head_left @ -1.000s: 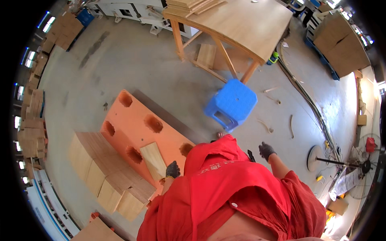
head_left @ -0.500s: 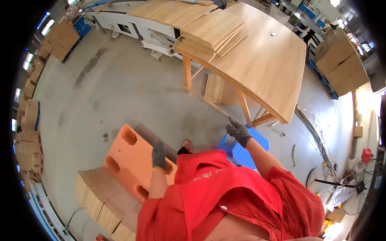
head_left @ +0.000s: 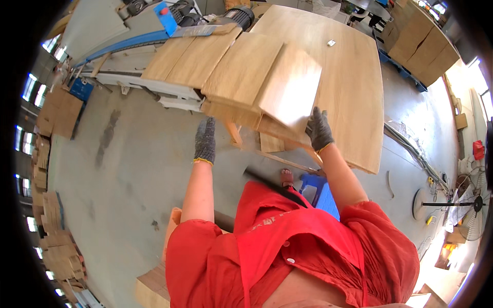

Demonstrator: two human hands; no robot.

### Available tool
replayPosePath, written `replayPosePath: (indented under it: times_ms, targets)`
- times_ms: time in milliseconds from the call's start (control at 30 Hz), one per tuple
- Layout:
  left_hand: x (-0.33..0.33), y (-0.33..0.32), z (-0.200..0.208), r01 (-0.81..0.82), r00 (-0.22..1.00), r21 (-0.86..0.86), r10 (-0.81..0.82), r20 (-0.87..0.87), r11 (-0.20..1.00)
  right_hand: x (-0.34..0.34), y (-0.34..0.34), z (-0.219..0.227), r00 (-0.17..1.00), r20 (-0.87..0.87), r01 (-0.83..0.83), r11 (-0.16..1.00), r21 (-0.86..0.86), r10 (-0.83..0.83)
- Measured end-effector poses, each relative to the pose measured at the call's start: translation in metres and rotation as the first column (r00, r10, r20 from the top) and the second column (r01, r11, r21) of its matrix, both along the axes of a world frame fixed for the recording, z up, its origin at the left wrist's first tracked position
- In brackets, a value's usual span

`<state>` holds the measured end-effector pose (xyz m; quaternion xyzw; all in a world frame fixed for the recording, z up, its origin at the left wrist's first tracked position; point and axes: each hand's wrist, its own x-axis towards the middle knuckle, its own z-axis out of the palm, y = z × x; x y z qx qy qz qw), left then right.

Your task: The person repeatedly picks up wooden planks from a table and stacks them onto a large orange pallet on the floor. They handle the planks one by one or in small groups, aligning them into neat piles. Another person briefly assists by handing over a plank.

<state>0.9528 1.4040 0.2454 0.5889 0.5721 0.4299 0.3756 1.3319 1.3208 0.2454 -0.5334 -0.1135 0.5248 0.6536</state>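
Observation:
My left hand [head_left: 205, 141], in a grey glove with a yellow cuff, reaches forward over the floor at the near left of the table. Its fingers are stretched out and hold nothing. My right hand [head_left: 319, 129], gloved the same way, is at the near right corner of a thin wood-grain board [head_left: 291, 84]. That board is tilted, its right side raised and shining in the light; the fingers seem to grip its edge. Beside it on the left lie further wood-grain boards [head_left: 245, 66], stacked on the corner of the wooden table [head_left: 354, 102].
More boards [head_left: 190, 59] lie on the white machine frame at the far left. A blue plastic stool [head_left: 326, 197] stands under the table's near edge. An orange block [head_left: 172, 226] and a carton-coloured stack [head_left: 154, 282] are at my left side. A fan [head_left: 475, 204] stands right.
Both hands have moved forward to the table, the left from above the orange block, the right from beside the stool. One board has been tilted up on its stack. The view has shifted.

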Motion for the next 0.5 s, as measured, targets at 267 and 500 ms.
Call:
replayPosePath:
  times_ms: [267, 500]
  targets:
    - [0.04, 0.074, 0.021, -0.249, 0.966, -0.168, 0.258, 0.031, 0.954, 0.073, 0.054, -0.007, 0.962, -0.046, -0.271, 0.939, -0.21, 0.268]
    - [0.042, 0.113, 0.044, -0.206, 0.93, -0.392, 0.304, 0.207, 0.897, 0.079, 0.076, 0.016, 0.958, -0.148, -0.281, 0.913, -0.295, 0.247]
